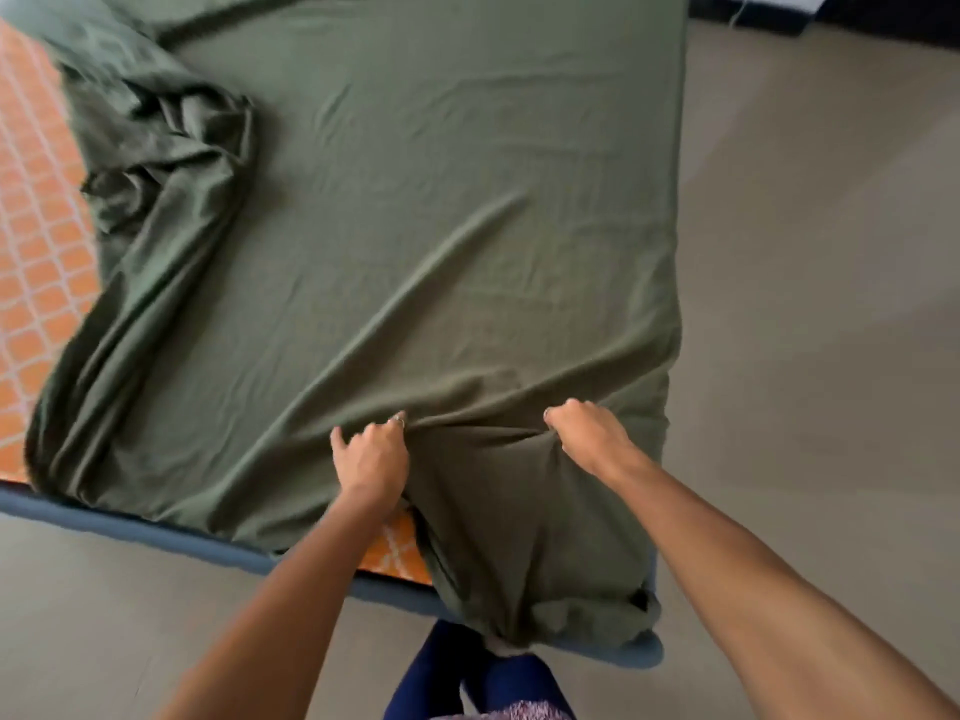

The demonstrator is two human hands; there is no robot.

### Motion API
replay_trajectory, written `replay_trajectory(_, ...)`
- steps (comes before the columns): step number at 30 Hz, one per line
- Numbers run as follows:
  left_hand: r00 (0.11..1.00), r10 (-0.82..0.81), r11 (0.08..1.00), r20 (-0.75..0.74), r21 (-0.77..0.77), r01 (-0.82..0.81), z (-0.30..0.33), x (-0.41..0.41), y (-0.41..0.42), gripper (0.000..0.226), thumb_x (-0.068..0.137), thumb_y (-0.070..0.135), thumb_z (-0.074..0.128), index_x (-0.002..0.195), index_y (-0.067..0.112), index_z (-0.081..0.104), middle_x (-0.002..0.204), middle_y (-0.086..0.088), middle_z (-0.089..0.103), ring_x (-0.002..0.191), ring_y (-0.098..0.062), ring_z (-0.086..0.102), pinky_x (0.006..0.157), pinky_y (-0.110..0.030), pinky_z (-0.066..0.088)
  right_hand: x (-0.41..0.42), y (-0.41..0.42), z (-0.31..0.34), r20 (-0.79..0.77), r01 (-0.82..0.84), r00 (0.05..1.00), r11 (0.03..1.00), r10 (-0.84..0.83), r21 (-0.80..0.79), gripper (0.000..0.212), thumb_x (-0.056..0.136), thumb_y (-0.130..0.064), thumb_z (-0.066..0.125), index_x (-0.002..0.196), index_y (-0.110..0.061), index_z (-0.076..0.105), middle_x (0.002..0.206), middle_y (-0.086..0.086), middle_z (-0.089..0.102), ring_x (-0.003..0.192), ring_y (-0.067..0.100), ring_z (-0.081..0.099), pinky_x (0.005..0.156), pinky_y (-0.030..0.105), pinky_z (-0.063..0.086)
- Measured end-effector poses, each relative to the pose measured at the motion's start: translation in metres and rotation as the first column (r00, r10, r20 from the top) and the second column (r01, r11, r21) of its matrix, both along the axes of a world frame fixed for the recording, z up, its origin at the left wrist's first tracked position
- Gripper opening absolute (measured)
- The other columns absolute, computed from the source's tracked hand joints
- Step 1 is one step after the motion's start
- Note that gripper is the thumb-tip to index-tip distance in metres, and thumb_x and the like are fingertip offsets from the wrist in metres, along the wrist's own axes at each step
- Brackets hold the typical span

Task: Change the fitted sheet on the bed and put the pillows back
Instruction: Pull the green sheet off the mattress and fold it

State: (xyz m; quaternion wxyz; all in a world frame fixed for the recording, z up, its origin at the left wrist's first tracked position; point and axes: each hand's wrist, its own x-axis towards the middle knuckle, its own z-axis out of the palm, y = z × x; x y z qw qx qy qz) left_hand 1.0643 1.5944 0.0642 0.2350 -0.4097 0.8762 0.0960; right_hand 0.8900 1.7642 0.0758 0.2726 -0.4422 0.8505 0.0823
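An olive green sheet (415, 210) covers most of the bed, with a bunched heap at the left side. Underneath lies an orange mattress with a white lattice pattern (36, 241), bare along the left and in a small patch near the front edge. My left hand (371, 457) grips a fold of the green sheet near the bed's front edge. My right hand (587, 433) grips the same fold a little to the right. Between my hands the cloth sags in a pocket and hangs over the front corner. No pillows are in view.
The bed has a blue base edge (156, 532) along the front. Grey floor (831, 304) runs to the right of the bed and in front of it. My legs in dark blue trousers (467, 678) stand at the bed's front corner.
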Motion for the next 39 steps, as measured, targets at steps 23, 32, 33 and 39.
replay_trajectory(23, 0.859, 0.277, 0.952, -0.43, 0.004, -0.306, 0.153, -0.039, -0.232, 0.045, 0.098, 0.021, 0.043, 0.143, 0.024, 0.043, 0.139, -0.017, 0.049, 0.128, -0.036, 0.045, 0.103, -0.044, 0.04, -0.097, -0.304, 0.172, -0.058, 0.107, 0.984, 0.816, -0.169, -0.568, 0.036, 0.082, 0.007, 0.047, 0.111, -0.006, 0.065, 0.114, 0.02, 0.065, 0.11, 0.033, 0.057, 0.091, 0.031, 0.043)
replay_trajectory(32, 0.97, 0.214, 0.965, -0.116, 0.18, -0.192, 0.124, -0.056, -0.148, 0.066, 0.097, 0.041, 0.047, 0.152, 0.013, 0.022, 0.155, -0.012, 0.028, 0.14, -0.032, 0.031, 0.113, -0.042, 0.029, -0.108, -0.205, 0.165, 0.058, 0.007, 0.998, 0.94, 0.013, -0.342, 0.041, 0.088, -0.009, 0.058, 0.129, -0.013, 0.056, 0.131, 0.014, 0.057, 0.12, 0.028, 0.054, 0.099, 0.028, 0.039)
replay_trajectory(33, 0.981, 0.184, 0.969, -0.069, 0.178, -0.169, 0.12, -0.059, -0.133, 0.067, 0.097, 0.043, 0.047, 0.152, 0.014, 0.023, 0.156, -0.012, 0.028, 0.141, -0.033, 0.03, 0.113, -0.044, 0.029, -0.112, -0.184, 0.163, 0.067, -0.001, 0.997, 0.948, 0.024, -0.317, 0.038, 0.089, -0.012, 0.059, 0.127, -0.013, 0.057, 0.13, 0.013, 0.058, 0.12, 0.028, 0.054, 0.1, 0.03, 0.04)
replay_trajectory(39, 0.998, 0.068, 0.985, 0.002, 0.16, -0.068, 0.12, -0.112, -0.026, 0.071, 0.096, 0.046, 0.045, 0.153, 0.013, 0.017, 0.158, -0.012, 0.019, 0.146, -0.031, 0.016, 0.117, -0.046, 0.02, -0.167, -0.057, 0.166, 0.106, 0.003, 0.994, 0.964, 0.026, -0.267, 0.033, 0.093, -0.022, 0.058, 0.124, -0.012, 0.059, 0.125, 0.011, 0.062, 0.116, 0.024, 0.057, 0.1, 0.034, 0.043)
